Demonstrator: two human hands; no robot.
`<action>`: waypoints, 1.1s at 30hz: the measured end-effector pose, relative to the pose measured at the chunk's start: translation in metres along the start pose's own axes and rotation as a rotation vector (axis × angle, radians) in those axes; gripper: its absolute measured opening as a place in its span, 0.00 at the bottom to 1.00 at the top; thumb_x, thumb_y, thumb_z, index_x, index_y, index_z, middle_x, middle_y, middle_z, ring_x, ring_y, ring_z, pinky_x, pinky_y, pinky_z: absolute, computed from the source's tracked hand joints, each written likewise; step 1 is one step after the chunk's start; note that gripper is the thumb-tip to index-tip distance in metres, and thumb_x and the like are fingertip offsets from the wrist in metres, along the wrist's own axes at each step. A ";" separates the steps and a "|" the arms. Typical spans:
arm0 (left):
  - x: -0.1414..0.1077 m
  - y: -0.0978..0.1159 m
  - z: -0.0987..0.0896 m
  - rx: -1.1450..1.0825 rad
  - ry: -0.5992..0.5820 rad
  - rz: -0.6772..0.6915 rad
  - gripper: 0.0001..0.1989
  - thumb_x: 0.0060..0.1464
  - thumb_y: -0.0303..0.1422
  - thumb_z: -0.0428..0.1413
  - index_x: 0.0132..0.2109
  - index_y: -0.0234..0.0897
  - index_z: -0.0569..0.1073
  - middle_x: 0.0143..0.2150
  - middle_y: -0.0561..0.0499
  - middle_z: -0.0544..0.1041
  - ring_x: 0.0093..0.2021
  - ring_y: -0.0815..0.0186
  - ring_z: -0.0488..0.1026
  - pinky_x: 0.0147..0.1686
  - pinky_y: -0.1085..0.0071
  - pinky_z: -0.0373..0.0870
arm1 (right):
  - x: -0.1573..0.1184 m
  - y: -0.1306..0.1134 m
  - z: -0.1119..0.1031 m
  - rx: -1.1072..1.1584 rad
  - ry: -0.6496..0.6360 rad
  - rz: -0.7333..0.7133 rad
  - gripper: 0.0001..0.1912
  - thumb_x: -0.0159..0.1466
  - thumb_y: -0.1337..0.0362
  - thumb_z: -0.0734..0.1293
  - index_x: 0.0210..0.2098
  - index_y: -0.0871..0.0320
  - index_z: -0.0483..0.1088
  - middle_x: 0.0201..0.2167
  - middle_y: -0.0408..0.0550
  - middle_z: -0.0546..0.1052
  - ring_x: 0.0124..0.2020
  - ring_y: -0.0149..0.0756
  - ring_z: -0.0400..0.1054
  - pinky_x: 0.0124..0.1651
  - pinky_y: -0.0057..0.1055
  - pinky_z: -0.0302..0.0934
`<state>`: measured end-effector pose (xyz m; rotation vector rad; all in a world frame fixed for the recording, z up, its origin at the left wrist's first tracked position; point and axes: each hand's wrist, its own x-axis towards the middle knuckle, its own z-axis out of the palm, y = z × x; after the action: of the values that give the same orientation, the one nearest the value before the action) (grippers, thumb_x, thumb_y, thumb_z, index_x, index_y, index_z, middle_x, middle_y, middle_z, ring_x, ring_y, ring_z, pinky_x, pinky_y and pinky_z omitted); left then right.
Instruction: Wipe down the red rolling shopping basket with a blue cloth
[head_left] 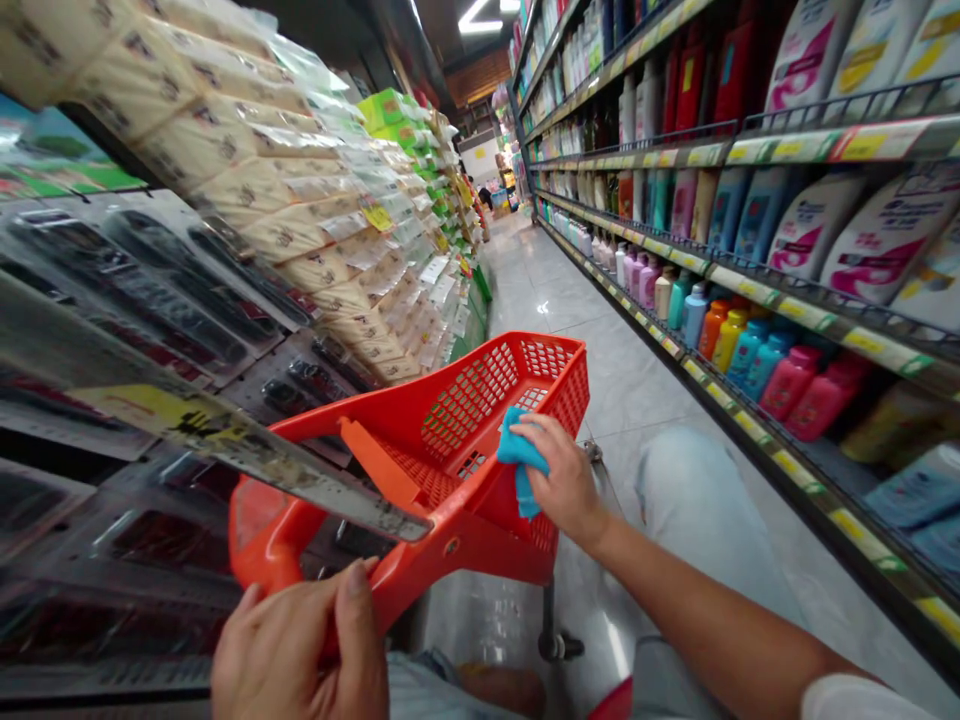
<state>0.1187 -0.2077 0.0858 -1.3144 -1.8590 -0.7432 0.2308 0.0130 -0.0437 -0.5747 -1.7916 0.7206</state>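
Note:
A red plastic shopping cart point(487, 550) with perforated basket walls stands in the aisle in front of me. My left hand point(304, 640) is closed around its near frame by the handle. My right hand point(562, 475) holds a blue cloth point(523, 450) pressed against the cart's right side rim. The cloth folds over that rim and hangs partly down the outer wall. The cart's basket holds nothing that I can see. Below the basket a caster wheel point(560, 645) touches the floor.
A shelf edge strip point(300, 455) juts across the cart's left side. Packs of tissue paper point(247, 190) are stacked at the left above hanging packaged goods point(150, 280). Shelves of bottles point(795, 380) line the right. The tiled floor point(525, 285) runs down the aisle.

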 end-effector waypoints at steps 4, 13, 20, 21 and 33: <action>0.002 -0.009 0.002 0.000 0.048 0.019 0.06 0.60 0.30 0.59 0.33 0.41 0.74 0.28 0.55 0.74 0.31 0.65 0.70 0.56 0.56 0.67 | -0.027 -0.003 0.014 0.030 -0.057 -0.156 0.24 0.58 0.73 0.63 0.54 0.53 0.69 0.55 0.54 0.71 0.57 0.46 0.69 0.61 0.44 0.67; 0.007 -0.025 0.009 0.001 0.070 0.055 0.05 0.59 0.28 0.59 0.33 0.40 0.75 0.28 0.55 0.75 0.31 0.66 0.70 0.55 0.58 0.68 | -0.024 -0.006 0.023 0.017 -0.095 0.012 0.26 0.57 0.75 0.61 0.54 0.53 0.67 0.53 0.54 0.71 0.56 0.44 0.68 0.61 0.42 0.65; 0.010 -0.032 0.018 0.039 0.104 0.022 0.06 0.59 0.30 0.59 0.32 0.41 0.75 0.26 0.56 0.74 0.32 0.66 0.71 0.56 0.60 0.69 | -0.028 0.017 0.023 -0.093 -0.020 0.104 0.23 0.57 0.74 0.61 0.51 0.55 0.68 0.52 0.55 0.70 0.56 0.46 0.67 0.60 0.46 0.66; 0.012 -0.032 0.020 0.042 0.107 0.012 0.07 0.59 0.30 0.59 0.32 0.41 0.75 0.26 0.56 0.74 0.32 0.66 0.70 0.56 0.60 0.69 | -0.029 0.019 0.026 -0.086 0.004 0.135 0.24 0.57 0.74 0.60 0.52 0.54 0.67 0.52 0.55 0.69 0.56 0.45 0.66 0.60 0.46 0.66; 0.032 -0.045 0.050 -0.036 0.086 -0.058 0.13 0.63 0.36 0.56 0.29 0.40 0.75 0.24 0.54 0.71 0.32 0.64 0.69 0.56 0.56 0.68 | -0.090 0.015 0.072 0.063 -0.007 0.226 0.24 0.55 0.77 0.60 0.50 0.53 0.65 0.50 0.51 0.66 0.53 0.42 0.68 0.58 0.42 0.67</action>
<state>0.0575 -0.1656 0.0815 -1.2356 -1.8298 -0.8538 0.1912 -0.0529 -0.1314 -0.7403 -1.7210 0.9302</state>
